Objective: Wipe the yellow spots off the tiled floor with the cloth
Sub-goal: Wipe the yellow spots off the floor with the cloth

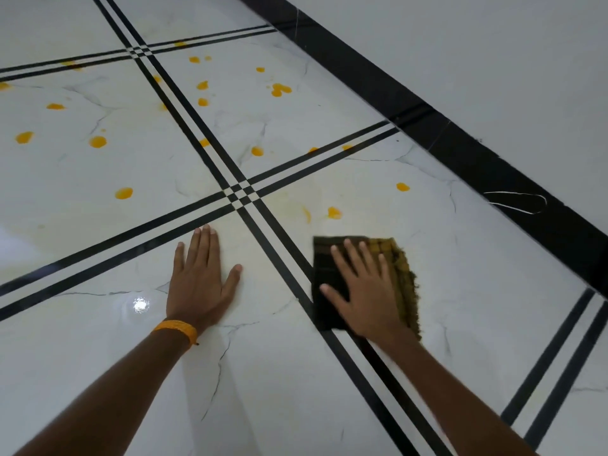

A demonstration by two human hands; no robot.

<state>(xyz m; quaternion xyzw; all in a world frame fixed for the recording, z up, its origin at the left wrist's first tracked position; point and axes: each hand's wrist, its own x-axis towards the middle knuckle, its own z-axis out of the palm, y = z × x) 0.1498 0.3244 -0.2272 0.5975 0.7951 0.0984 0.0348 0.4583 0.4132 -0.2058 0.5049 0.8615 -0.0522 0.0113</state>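
The right hand lies flat, fingers spread, pressing a dark folded cloth with a yellow-stained frayed edge onto the glossy white marble-patterned tiled floor. The cloth sits just right of the paired black inlay lines, its left edge touching them. It is pinned under the palm, not gripped. The left hand is spread open and empty, braced on the tile left of those lines, with an orange thread band at the wrist.

Many yellow spots remain, scattered toward the far side of the floor; the nearest lies just beyond the cloth, next to a thin yellow smear and a faint yellowish haze on the tile.

The main risk is smearing. The cloth's right edge already looks loaded with yellow, so pushing that face through fresh spots would likely spread a film instead of lifting them, as the haze suggests. Residue could also settle along the black lines, where it hides. Because the cloth is only held by pressure, it may bunch or slip out on the slick tile, and the bracing palm could slide on a damp patch.
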